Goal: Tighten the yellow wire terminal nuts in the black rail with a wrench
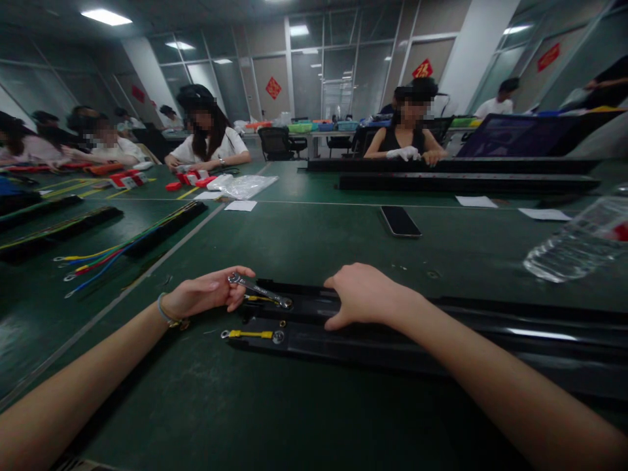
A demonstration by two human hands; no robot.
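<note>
The left hand [206, 296] pinches the handle end of a small silver metal wrench [260, 290] between thumb and fingertips, a narrow grip closed on the tool. The wrench slants away from the hand to the right, and its ring head sits down on the near end of a long black channel-shaped rail [466, 320], which lies across the dark green table mat [314, 255]. The wrench's far end is thus well clear of the fingers, on the rail, between the two hands.

The right hand [363, 296] rests palm down on top of the same rail, just right of the wrench head, thumb splayed and lifting nothing (its fingertips dip over the rail's far edge, out of sight).

A short yellow-sleeved wire with a metal ring terminal [250, 334] lies at the rail's near end, just below the wrench. Farther off lie a black smartphone [400, 221], face up, and a clear plastic bottle [579, 242] on its side to the right.
</note>
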